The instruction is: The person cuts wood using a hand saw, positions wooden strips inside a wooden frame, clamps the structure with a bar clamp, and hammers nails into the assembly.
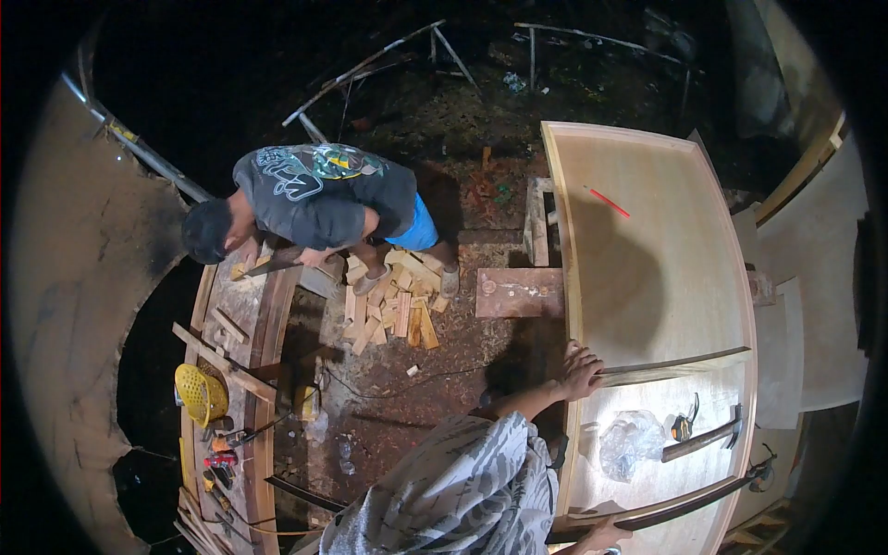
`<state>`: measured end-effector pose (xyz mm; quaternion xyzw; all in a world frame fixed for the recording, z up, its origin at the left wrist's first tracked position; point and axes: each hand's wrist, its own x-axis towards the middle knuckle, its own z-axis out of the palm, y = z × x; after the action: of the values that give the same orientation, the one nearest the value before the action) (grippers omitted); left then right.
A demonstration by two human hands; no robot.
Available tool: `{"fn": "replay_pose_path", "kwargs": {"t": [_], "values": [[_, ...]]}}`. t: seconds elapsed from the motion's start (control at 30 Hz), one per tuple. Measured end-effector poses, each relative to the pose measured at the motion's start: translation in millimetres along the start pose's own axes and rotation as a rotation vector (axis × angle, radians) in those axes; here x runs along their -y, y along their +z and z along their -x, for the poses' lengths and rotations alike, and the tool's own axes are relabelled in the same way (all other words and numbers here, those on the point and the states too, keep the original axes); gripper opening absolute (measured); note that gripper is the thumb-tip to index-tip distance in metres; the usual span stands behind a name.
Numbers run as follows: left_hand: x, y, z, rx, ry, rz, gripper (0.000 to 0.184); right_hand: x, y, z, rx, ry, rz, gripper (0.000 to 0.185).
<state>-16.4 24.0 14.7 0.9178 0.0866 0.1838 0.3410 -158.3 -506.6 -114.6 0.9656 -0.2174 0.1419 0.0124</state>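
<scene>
My left hand (pixel 583 370) has its fingers closed round the near end of a narrow wooden strip (pixel 671 368), at the edge of a large framed plywood panel (pixel 638 259). The strip lies across the panel. Lower down, my right hand (pixel 603 536) is partly cut off by the frame's bottom; it is beside a long dark strip (pixel 684 504), and its fingers are not clear. Between the two strips lie a clear plastic bag (pixel 632 446), a hammer (pixel 703 439) and an orange-black tape measure (pixel 683 427). A red pencil-like stick (pixel 610 203) rests farther up the panel.
Another person (pixel 324 199) bends over a workbench (pixel 242 305) at left with a handsaw (pixel 270 264). Wood offcuts (pixel 402 301) lie by their feet. The bench bears a yellow basket (pixel 201 395) and power tools. A cable (pixel 370 396) crosses the floor near a low wooden block (pixel 520 292).
</scene>
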Motion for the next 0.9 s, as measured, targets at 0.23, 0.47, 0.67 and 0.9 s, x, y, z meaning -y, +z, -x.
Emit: {"fn": "replay_pose_path", "kwargs": {"t": [0.23, 0.47, 0.67, 0.9], "values": [[1.8, 2.4, -0.4, 0.005, 0.001, -0.001, 0.021, 94.1, -116.7, -12.4, 0.283, 0.302, -0.160, 0.065], [2.5, 2.7, 0.2, 0.001, 0.002, -0.013, 0.021, 88.2, -108.2, -9.3, 0.250, 0.294, -0.203, 0.062], [4.8, 7.4, 0.7, -0.009, 0.011, -0.003, 0.021, 95.4, -112.6, -16.8, 0.260, 0.291, -0.206, 0.061], [6.0, 9.9, 1.0, 0.018, -0.002, 0.013, 0.024, 105.3, -123.7, -19.6, 0.281, 0.293, -0.222, 0.060]]}}
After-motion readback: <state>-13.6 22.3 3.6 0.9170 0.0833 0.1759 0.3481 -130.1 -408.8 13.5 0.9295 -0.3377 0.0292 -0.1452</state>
